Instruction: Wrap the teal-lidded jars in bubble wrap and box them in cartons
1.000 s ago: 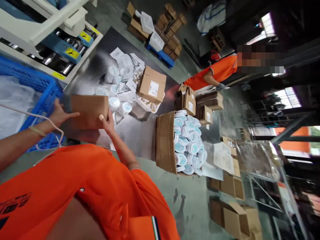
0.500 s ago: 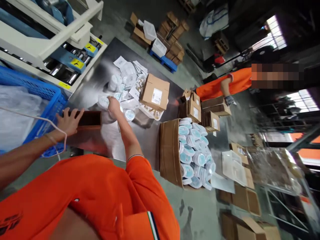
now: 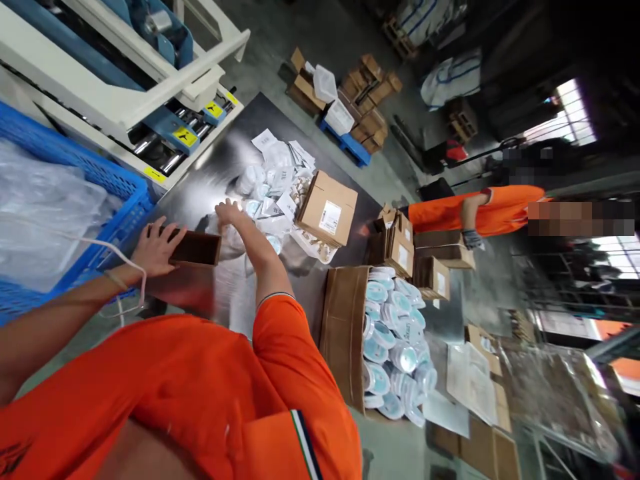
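Note:
My left hand [image 3: 156,250] lies with spread fingers against the left end of a small open brown box [image 3: 197,249] on the metal table [image 3: 235,120]. Just right of that box, my right hand [image 3: 229,212] is bent downward over clear plastic wrap; what its fingers hold, if anything, is hidden. Beyond it are a heap of white printed packets [image 3: 280,155] and round lidded tubs [image 3: 250,179]. Flattened cardboard boxes [image 3: 327,208] rest on a white tray [image 3: 313,245] of small items.
A large carton [image 3: 343,333] full of round tubs stands at the table's near edge. At left are a blue crate [image 3: 117,180] of plastic bags and a roller machine [image 3: 165,140]. Across the table, a person in orange [image 3: 445,213] stands by more cartons.
The view has shifted, so the table appears lower and further right. My right hand has left the round tub it was touching and sits nearer the brown box.

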The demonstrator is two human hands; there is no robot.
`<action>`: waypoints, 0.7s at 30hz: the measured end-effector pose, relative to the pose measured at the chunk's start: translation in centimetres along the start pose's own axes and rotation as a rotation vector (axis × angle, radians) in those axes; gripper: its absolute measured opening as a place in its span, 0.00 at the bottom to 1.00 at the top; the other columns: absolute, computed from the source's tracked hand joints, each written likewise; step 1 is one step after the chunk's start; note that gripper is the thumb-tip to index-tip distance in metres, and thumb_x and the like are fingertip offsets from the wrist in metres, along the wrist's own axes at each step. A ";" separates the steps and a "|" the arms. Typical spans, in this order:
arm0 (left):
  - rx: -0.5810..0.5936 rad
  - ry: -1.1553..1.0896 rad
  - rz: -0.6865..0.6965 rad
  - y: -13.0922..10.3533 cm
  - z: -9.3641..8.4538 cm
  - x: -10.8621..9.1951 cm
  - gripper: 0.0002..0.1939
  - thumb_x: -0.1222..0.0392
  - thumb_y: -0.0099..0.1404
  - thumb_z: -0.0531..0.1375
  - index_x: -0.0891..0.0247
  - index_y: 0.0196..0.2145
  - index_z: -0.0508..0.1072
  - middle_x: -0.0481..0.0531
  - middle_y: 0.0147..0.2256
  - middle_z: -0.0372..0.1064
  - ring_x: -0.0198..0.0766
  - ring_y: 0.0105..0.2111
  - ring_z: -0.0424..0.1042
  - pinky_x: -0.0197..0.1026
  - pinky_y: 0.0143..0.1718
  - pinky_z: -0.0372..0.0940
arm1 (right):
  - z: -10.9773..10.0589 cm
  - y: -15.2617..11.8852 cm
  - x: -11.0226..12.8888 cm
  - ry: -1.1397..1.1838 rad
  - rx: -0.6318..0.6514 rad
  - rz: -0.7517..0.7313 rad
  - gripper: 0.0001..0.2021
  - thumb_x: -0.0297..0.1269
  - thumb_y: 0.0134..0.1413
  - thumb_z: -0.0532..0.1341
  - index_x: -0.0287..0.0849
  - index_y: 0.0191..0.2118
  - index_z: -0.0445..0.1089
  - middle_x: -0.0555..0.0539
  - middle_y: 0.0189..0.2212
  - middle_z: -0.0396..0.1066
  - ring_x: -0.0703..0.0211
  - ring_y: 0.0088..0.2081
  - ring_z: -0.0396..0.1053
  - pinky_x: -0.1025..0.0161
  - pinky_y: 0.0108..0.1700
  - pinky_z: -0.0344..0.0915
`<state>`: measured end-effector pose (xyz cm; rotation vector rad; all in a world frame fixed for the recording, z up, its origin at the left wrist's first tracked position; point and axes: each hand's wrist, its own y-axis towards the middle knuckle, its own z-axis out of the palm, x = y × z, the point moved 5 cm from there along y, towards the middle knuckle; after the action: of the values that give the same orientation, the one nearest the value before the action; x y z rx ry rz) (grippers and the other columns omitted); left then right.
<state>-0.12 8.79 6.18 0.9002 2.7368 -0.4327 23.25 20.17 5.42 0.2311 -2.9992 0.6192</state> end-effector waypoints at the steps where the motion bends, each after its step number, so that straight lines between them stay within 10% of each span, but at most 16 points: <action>1: -0.004 -0.046 0.013 0.3 0.2 0.3 0.59 0.53 0.65 0.75 0.71 0.85 0.56 0.78 0.81 0.51 0.79 0.83 0.44 0.77 0.80 0.48 | -0.1 -0.7 0.0 -0.008 0.004 0.000 0.34 0.26 0.49 0.84 0.29 0.61 0.77 0.34 0.61 0.79 0.41 0.67 0.72 0.42 0.75 0.67; 7: -0.106 -0.315 0.065 3.0 1.6 0.9 0.70 0.45 0.60 0.78 0.82 0.84 0.48 0.83 0.80 0.50 0.71 0.81 0.52 0.67 0.83 0.51 | -3.4 -11.0 -0.6 0.087 -0.326 0.190 0.42 0.39 0.68 0.69 0.25 0.80 0.56 0.20 0.77 0.56 0.29 0.78 0.57 0.39 0.77 0.63; 12: -0.134 -0.415 0.151 5.5 3.1 -0.5 0.60 0.53 0.66 0.71 0.75 0.84 0.44 0.76 0.76 0.59 0.62 0.78 0.58 0.64 0.82 0.53 | 0.0 -19.2 4.6 0.163 -0.232 0.148 0.43 0.41 0.67 0.70 0.31 0.81 0.58 0.23 0.78 0.56 0.30 0.81 0.54 0.41 0.80 0.60; 21: -0.087 -0.256 0.293 6.7 2.5 -1.4 0.60 0.44 0.59 0.75 0.72 0.79 0.58 0.76 0.76 0.60 0.70 0.80 0.52 0.65 0.81 0.52 | 2.9 -16.0 5.7 0.195 -0.146 0.104 0.51 0.55 0.61 0.82 0.38 0.80 0.64 0.27 0.77 0.63 0.31 0.77 0.61 0.38 0.79 0.61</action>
<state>5.36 12.27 2.87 1.1163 2.3285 -0.3429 20.15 3.74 9.55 0.0048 -2.8635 0.4012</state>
